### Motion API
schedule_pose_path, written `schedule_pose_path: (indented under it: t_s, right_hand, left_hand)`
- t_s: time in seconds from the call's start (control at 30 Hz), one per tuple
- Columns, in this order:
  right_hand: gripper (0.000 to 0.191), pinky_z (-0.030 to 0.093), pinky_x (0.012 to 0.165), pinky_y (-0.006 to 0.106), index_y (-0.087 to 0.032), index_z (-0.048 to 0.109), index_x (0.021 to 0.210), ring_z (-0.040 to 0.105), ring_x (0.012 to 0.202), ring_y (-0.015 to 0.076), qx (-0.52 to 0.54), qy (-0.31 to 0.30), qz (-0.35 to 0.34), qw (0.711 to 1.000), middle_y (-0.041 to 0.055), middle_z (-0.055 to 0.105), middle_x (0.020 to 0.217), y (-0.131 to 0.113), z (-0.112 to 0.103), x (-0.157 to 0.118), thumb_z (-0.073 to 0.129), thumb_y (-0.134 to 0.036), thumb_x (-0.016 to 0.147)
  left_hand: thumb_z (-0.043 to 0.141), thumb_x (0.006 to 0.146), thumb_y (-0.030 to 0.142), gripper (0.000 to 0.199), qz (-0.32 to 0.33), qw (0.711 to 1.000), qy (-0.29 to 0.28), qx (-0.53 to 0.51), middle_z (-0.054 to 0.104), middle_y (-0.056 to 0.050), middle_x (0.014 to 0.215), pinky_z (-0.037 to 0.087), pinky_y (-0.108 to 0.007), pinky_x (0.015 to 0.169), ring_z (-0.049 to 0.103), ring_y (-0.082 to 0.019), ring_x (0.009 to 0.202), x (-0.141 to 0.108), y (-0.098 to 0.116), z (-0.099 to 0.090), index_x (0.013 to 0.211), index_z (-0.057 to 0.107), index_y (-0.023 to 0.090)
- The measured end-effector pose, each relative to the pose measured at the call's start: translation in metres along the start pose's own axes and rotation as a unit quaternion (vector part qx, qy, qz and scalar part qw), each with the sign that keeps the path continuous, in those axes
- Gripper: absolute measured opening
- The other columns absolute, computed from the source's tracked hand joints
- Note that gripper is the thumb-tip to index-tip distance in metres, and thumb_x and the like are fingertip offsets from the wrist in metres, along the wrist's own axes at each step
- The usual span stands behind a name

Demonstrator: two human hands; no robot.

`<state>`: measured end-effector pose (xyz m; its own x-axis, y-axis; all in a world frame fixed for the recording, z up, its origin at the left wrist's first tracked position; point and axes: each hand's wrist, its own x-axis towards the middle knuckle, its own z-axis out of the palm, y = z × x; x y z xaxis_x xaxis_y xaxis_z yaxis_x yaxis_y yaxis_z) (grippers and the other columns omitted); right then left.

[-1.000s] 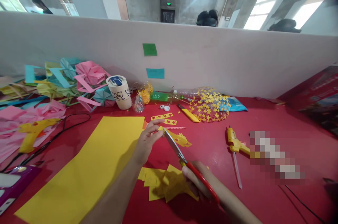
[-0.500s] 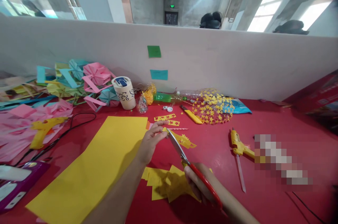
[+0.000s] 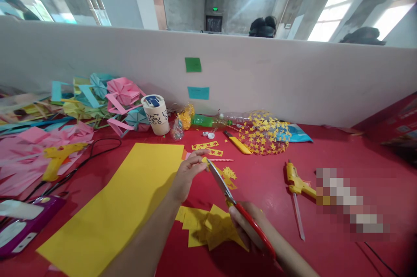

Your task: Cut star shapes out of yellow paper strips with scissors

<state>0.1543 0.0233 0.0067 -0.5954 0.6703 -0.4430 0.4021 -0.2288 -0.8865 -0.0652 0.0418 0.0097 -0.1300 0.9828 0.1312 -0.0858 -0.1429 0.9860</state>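
My right hand (image 3: 246,220) grips a pair of scissors (image 3: 252,225) with red handles, its blades pointing up and left and lying nearly together. My left hand (image 3: 187,175) pinches the end of a yellow paper strip (image 3: 230,181) between thumb and fingers, close to the blade tips. The strip hangs partly behind the blades. Just beyond it lies a small heap of yellow paper stars (image 3: 230,172). Below the hands is a pile of yellow paper pieces (image 3: 198,220), some of it hidden by my right hand. Punched strips (image 3: 208,145) with star-shaped holes lie farther back.
A large yellow sheet (image 3: 130,194) covers the left of the red table. Glue guns (image 3: 295,179) lie at both sides. Toward the back stand a white cup (image 3: 157,116), a yellow cutter (image 3: 239,143), a star-covered bottle (image 3: 263,135) and folded paper flowers (image 3: 125,90).
The yellow strip has swung down and in behind the scissor blades, and the star heap shows more clearly. Both hands keep nearly the same place. The view has shifted slightly.
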Motion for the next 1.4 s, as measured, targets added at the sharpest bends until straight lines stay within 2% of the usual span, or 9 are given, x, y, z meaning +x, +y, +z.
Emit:
schedule_pose_path:
  t_s: [0.37,0.5,0.63,0.73,0.97,1.2,1.4]
  right_hand:
    - [0.053,0.020,0.028,0.016,-0.022,0.040,0.065,0.024,0.025,0.0041,-0.004,0.019,0.002,1.000,-0.0094,0.041,0.035,0.000,0.001,0.000,0.043,-0.072,0.082]
    - [0.056,0.021,0.027,0.015,-0.021,0.041,0.065,0.028,0.026,0.0050,-0.008,0.022,0.010,1.000,-0.0094,0.039,0.034,0.009,0.001,0.003,0.042,-0.076,0.079]
    - [0.060,0.026,0.029,0.016,-0.021,0.043,0.065,0.034,0.028,0.0061,-0.021,0.014,-0.024,0.999,-0.0074,0.042,0.038,0.020,-0.001,0.006,0.039,-0.079,0.079]
    - [0.060,0.025,0.030,0.016,-0.020,0.044,0.066,0.034,0.029,0.0061,-0.026,0.010,-0.042,0.999,-0.0076,0.042,0.038,0.019,-0.002,0.006,0.039,-0.078,0.079]
    - [0.058,0.024,0.030,0.015,-0.020,0.043,0.067,0.034,0.029,0.0055,-0.036,-0.004,-0.016,0.999,-0.0077,0.043,0.038,0.009,-0.005,0.001,0.040,-0.077,0.080]
    - [0.054,0.025,0.029,0.015,-0.021,0.042,0.069,0.037,0.029,0.0064,-0.034,-0.003,-0.004,0.999,-0.0085,0.042,0.038,0.013,-0.006,0.004,0.042,-0.073,0.082]
    - [0.054,0.027,0.029,0.018,-0.022,0.040,0.062,0.035,0.027,0.0076,-0.052,-0.025,0.010,0.998,-0.0063,0.044,0.035,0.015,-0.010,0.009,0.040,-0.071,0.084]
  left_hand:
    - [0.061,0.081,0.023,0.014,-0.004,0.997,0.044,-0.068,0.059,-0.006,0.126,0.027,-0.040,0.106,0.043,-0.026,0.126,0.003,-0.001,0.002,0.068,0.057,0.019]
    - [0.058,0.082,0.023,0.013,0.011,0.996,0.055,-0.063,0.060,-0.006,0.124,0.026,-0.042,0.107,0.042,-0.026,0.128,0.003,0.000,0.002,0.070,0.057,0.020]
    - [0.058,0.082,0.022,0.013,0.021,0.998,0.040,-0.037,0.057,-0.006,0.126,0.028,-0.040,0.106,0.041,-0.026,0.129,0.004,0.000,0.000,0.069,0.058,0.020]
    - [0.058,0.081,0.022,0.013,0.022,0.998,0.037,-0.037,0.056,-0.006,0.126,0.029,-0.038,0.106,0.042,-0.025,0.129,0.005,0.000,-0.002,0.069,0.058,0.020]
    - [0.057,0.081,0.022,0.014,0.023,0.999,0.034,-0.002,0.055,-0.006,0.128,0.030,-0.037,0.105,0.043,-0.024,0.126,0.004,0.002,-0.003,0.067,0.059,0.020]
    - [0.058,0.077,0.022,0.011,0.016,1.000,0.011,0.023,0.053,-0.007,0.133,0.031,-0.038,0.104,0.046,-0.025,0.123,0.003,0.007,-0.001,0.066,0.058,0.019]
    - [0.058,0.075,0.021,0.012,0.013,1.000,0.006,0.021,0.053,-0.006,0.133,0.029,-0.039,0.105,0.045,-0.026,0.125,0.002,0.009,-0.002,0.064,0.058,0.020]
